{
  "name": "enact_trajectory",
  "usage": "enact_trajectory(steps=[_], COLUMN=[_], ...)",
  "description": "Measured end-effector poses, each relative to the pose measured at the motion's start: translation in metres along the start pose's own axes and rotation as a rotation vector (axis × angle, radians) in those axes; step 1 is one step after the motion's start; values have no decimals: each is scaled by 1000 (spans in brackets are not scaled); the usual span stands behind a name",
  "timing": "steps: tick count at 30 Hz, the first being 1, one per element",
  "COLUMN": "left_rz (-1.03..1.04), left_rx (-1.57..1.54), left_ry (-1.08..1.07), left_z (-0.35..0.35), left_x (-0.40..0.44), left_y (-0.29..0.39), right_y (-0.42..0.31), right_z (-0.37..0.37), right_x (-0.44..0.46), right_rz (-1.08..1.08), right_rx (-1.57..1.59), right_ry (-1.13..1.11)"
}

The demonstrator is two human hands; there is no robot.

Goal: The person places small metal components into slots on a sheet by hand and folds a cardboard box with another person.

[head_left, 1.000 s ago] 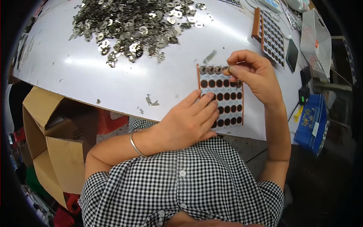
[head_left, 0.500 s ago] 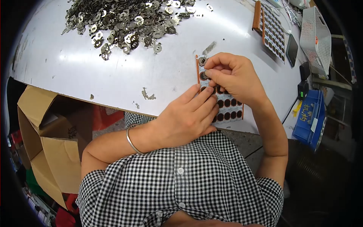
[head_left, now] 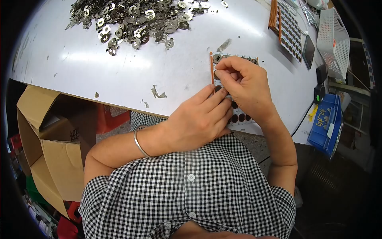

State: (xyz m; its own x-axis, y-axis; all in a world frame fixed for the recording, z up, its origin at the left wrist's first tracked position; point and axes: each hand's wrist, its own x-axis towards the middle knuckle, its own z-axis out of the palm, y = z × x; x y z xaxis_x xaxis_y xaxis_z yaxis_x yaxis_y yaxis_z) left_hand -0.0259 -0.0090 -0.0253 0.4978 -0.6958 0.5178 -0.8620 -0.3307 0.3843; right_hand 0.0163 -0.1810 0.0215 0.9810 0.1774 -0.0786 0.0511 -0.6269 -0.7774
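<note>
A flat board panel (head_left: 241, 118) with orange edges and rows of dark round spots lies on the table under both hands. Round metal pieces sit along its far row. My right hand (head_left: 248, 83) pinches thumb and forefinger together at the board's left side, on a small round metal piece (head_left: 216, 75) at the second row. My left hand (head_left: 203, 119) lies across the near left part of the board with fingers stretched out, covering several spots. Whether anything lies under its fingertips is hidden.
A heap of loose round metal pieces (head_left: 135, 20) covers the far left of the table. Stacked panels (head_left: 289, 34), a phone (head_left: 308, 52), a white basket (head_left: 333, 44) and a blue bin (head_left: 325, 125) stand right. An open cardboard box (head_left: 59, 159) is below left.
The view has shifted slightly, and the board's far row shows more. My right hand remains in a pinch by the second row; my left hand stays lying on the board.
</note>
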Motion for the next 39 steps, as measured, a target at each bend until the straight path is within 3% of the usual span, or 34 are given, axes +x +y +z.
enact_trajectory(steps=[3,9,18,25,27,29,31,39], left_rz=[-6,-15,-4,3,1,-3,-4,6], left_rx=[-10,24,20,2,-17,-18,-25,-67], left_ry=[-3,6,5,15,6,-2,-14,5], left_z=[0,3,2,1,0,-4,-8,-10], left_x=[0,-2,-1,-2,-1,-1,1,1], left_y=[0,4,3,2,0,-1,-1,-6], right_y=[3,9,24,22,17,17,35,70], right_z=[0,0,7,0,-15,-29,-33,-39], right_x=[-1,-3,-7,-7,7,43,97,163], right_rz=[-142,-135,-430,-357,-423,-482,-753,-643], right_rx=[-108,-199,-276,-237,-235,-343,-478,-621], right_ry=[41,105,199,104,29,115,347,232])
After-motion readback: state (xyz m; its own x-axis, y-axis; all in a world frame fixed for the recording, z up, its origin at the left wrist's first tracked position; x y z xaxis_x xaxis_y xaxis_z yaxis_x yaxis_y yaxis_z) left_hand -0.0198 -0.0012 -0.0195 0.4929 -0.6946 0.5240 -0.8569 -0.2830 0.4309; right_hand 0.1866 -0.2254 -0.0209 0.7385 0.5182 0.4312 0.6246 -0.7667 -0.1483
